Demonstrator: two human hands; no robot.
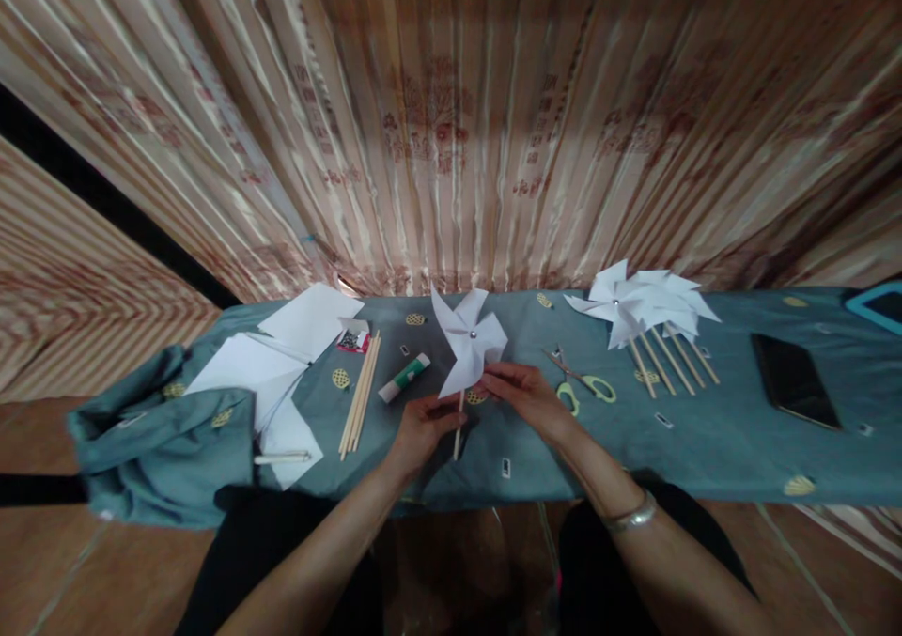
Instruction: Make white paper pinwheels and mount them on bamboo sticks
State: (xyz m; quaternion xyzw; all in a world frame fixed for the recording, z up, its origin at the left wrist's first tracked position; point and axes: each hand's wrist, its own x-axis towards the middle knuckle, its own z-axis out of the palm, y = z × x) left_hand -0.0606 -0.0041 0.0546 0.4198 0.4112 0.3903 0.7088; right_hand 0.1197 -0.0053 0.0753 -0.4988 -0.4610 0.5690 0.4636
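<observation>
A white paper pinwheel (466, 343) with a silver pin at its centre is held up over the middle of the cloth. My left hand (427, 422) pinches its thin wooden stick (458, 434) below the paper. At the lower right blade, the fingers of my right hand (518, 390) are closed on the paper edge. A green and white glue stick (404, 378) lies just left of the pinwheel. Green-handled scissors (579, 382) rest with blades apart, right of my right hand.
Several finished pinwheels (638, 305) lie overlapping at the right, near a black phone (795, 380). Loose wooden sticks (361, 396), a small red box of pins (353, 337), white paper sheets (243, 373) and a pen (283, 457) are at the left. A pleated curtain (451, 213) hangs behind the cloth-covered table (542, 462).
</observation>
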